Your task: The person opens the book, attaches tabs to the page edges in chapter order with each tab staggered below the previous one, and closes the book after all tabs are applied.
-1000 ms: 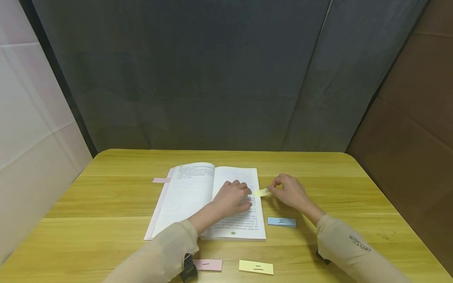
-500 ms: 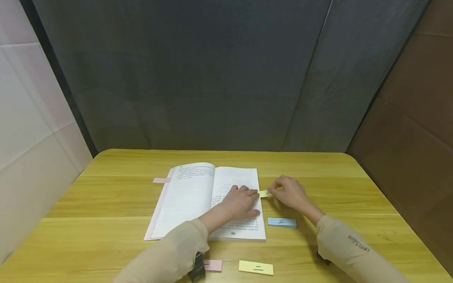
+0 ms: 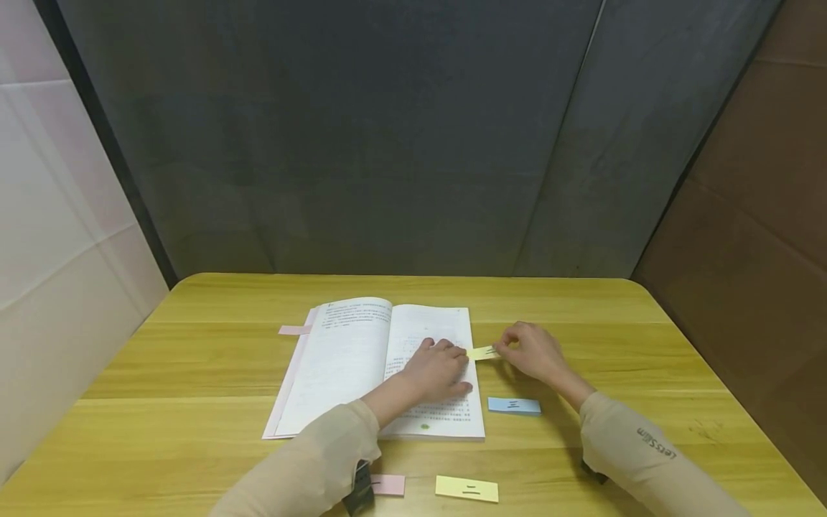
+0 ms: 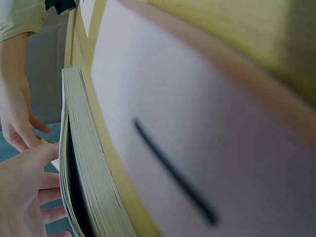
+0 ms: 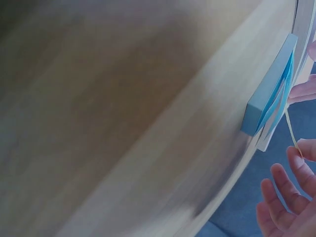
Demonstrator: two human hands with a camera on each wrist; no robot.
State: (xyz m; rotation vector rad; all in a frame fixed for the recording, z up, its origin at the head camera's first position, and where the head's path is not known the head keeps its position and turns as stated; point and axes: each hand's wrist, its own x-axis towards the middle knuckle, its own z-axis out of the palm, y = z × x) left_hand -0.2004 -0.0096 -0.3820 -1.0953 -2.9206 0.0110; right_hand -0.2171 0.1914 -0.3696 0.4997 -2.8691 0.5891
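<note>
An open book (image 3: 349,380) lies on the table, a pink sticky tab (image 3: 294,330) jutting from its left side. My left hand (image 3: 438,375) rests on the right page, fingers extended toward the page edge. At that edge, a yellow sticky note (image 3: 481,353) with dark strokes reaches from beside my left fingertips to my right hand. My right hand (image 3: 531,352) pinches the note's outer end between thumb and index finger. The right wrist view shows the note edge-on as a thin strip (image 5: 291,126), the other right fingers (image 5: 282,185) loosely bent.
A blue sticky pad (image 3: 513,406) lies right of the book. In front are a yellow pad (image 3: 466,489) and a pink pad (image 3: 389,485), the latter partly covered by the left wrist's dark strap (image 3: 360,490). A dark partition (image 3: 362,143) stands behind the table.
My left hand has slid right across the page toward the edge, then back slightly. My right hand keeps its pinch on the yellow sticky note and has shifted a little right.
</note>
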